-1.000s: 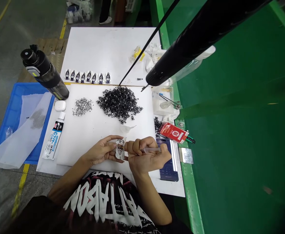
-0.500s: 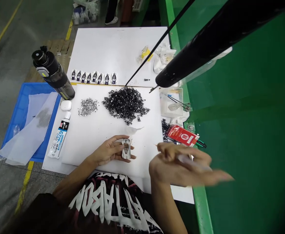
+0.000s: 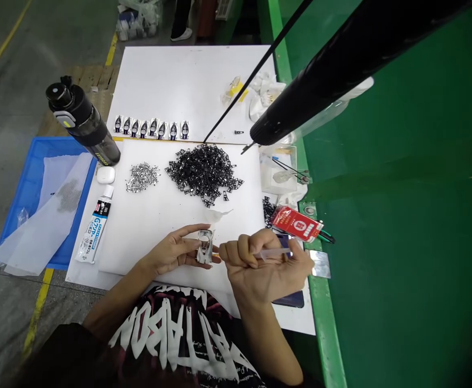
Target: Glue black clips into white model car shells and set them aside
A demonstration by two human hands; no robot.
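At the near edge of the white board (image 3: 139, 215) on the table (image 3: 171, 70), the left hand (image 3: 173, 253) pinches a silvery part (image 3: 205, 247) between thumb and fingers. The right hand (image 3: 266, 268), fingers curled round a translucent tube (image 3: 275, 252) with the thumb at its rear end, has returned from a blurred swing to the right half a second ago and now lies just beside the part. Whether the tube's tip touches it cannot be told. The return suggests that work on this part is unfinished. Beyond, the pile of black pieces (image 3: 203, 172) and the row of eight silver-and-dark pieces (image 3: 143, 129) appear unchanged.
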